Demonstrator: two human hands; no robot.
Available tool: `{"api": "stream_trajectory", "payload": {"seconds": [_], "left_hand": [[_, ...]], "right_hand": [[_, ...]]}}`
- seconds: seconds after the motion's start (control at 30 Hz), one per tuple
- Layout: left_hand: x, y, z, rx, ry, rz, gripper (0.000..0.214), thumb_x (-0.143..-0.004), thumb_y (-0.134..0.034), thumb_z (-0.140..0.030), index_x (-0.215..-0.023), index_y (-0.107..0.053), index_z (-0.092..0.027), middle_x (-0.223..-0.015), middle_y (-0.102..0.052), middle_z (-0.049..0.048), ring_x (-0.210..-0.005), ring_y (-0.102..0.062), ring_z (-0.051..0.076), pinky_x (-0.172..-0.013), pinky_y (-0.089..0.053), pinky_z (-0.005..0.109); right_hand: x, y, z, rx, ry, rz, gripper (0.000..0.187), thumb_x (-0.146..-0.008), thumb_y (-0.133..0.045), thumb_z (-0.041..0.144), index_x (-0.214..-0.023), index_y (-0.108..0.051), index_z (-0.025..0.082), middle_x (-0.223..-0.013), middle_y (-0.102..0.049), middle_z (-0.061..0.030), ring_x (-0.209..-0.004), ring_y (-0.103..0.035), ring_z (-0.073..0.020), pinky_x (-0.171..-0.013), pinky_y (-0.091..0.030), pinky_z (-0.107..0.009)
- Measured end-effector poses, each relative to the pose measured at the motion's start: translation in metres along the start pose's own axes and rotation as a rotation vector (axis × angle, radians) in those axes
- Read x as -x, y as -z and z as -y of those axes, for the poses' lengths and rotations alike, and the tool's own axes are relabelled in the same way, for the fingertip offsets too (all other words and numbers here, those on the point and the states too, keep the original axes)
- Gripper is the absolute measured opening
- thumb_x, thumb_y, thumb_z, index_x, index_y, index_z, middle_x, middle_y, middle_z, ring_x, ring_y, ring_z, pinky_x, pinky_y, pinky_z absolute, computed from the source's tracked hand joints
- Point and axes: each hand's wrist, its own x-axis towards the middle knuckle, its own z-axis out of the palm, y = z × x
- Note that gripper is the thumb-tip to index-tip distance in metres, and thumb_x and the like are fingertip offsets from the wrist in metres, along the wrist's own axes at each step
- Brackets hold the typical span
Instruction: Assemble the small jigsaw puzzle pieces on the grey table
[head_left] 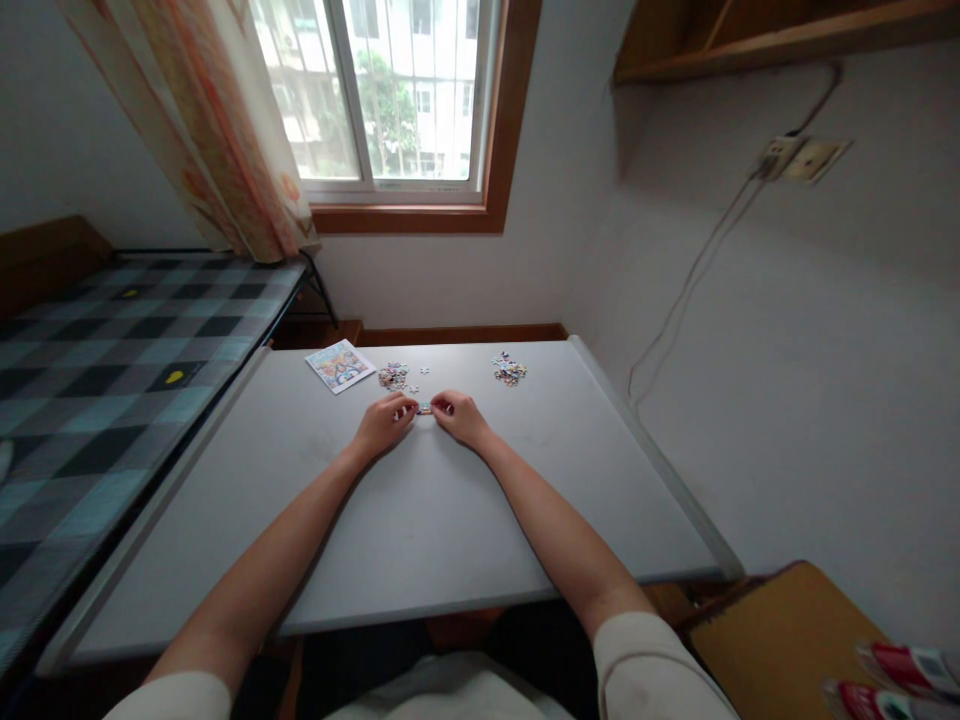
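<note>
Between my two hands a small strip of jigsaw puzzle pieces (424,409) lies at the table's middle. My left hand (386,423) pinches its left end, fingers closed. At the right end, the fingertips of my right hand (459,416) are closed on it too. Just beyond my left hand is a pile of jigsaw pieces (393,376), with a couple of loose pieces (424,371) beside it. Another pile of pieces (510,371) sits farther right. A colourful picture card (340,366) lies to the left of the piles.
The light grey table (420,530) has raised side edges. On the left stands a bed with a checked cover (150,370); ahead is a window (405,100) with a curtain (202,120). A wooden stool (780,640) with red-labelled bottles (900,670) is at lower right.
</note>
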Motion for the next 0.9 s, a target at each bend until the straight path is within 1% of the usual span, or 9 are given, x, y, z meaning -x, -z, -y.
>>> {"api": "stream_trajectory", "payload": {"seconds": [0.53,0.9], "left_hand": [[-0.0001,0.0002,-0.0003,0.010,0.004,0.000,0.020,-0.091,-0.054,-0.032,-0.088,-0.069,-0.020,-0.079,-0.061,0.0012,-0.062,-0.055,0.010,-0.059,-0.046,0.021],[-0.0013,0.0018,-0.0043,0.004,0.008,0.005,0.020,-0.090,-0.054,-0.032,-0.087,-0.069,-0.019,-0.079,-0.061,0.0014,-0.062,-0.055,0.010,-0.059,-0.045,0.021]], "right_hand": [[0.0006,-0.0009,-0.0035,0.004,0.014,-0.004,0.009,-0.080,-0.059,0.017,-0.082,-0.067,0.015,-0.074,-0.064,-0.0012,-0.067,-0.056,-0.0111,-0.069,-0.044,-0.023],[-0.0003,-0.0028,-0.0061,0.014,0.024,-0.005,0.008,-0.080,-0.058,0.016,-0.081,-0.067,0.016,-0.075,-0.065,-0.0011,-0.068,-0.056,-0.0109,-0.068,-0.044,-0.023]]}}
